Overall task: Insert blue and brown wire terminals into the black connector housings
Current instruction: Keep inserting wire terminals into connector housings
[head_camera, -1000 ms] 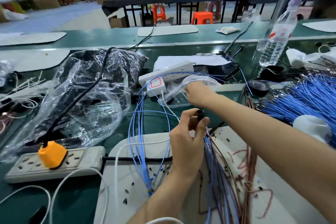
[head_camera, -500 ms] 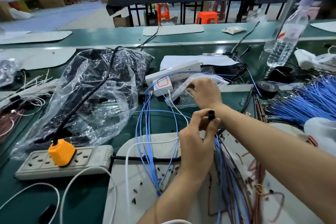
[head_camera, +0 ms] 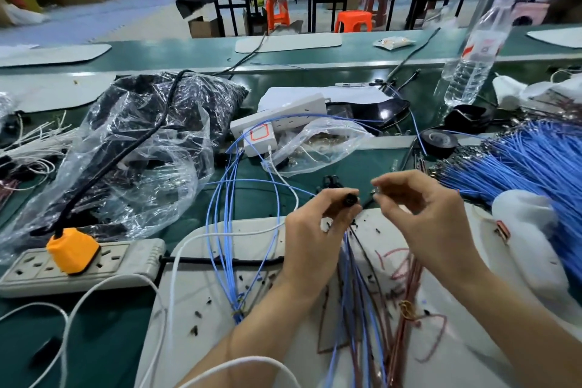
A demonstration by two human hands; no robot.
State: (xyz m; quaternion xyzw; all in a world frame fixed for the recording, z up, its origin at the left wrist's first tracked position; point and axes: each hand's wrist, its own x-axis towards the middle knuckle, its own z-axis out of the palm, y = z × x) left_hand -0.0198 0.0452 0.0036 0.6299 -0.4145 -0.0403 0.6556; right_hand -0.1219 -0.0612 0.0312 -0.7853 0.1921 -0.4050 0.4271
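My left hand (head_camera: 310, 236) pinches a small black connector housing (head_camera: 349, 199) between thumb and fingers, above the white work mat (head_camera: 201, 287). Blue and brown wires (head_camera: 359, 287) hang from that hand down across the mat. My right hand (head_camera: 422, 214) is just right of the housing, its thumb and forefinger pinching a tiny part (head_camera: 375, 193) too small to identify. A thick bundle of blue wires with terminals (head_camera: 516, 164) lies at the right. A small clear bag of parts (head_camera: 318, 148) lies beyond my hands.
A large plastic bag of black parts (head_camera: 148, 142) fills the left. A grey power strip with an orange plug (head_camera: 72, 250) lies front left, a white power strip (head_camera: 280, 118) behind. A tape roll (head_camera: 438, 142), a water bottle (head_camera: 475, 53) and a white cloth (head_camera: 529, 230) sit right.
My right hand has drawn back from the small clear bag and now sits close beside the left hand's housing. The camera has shifted closer to the table.
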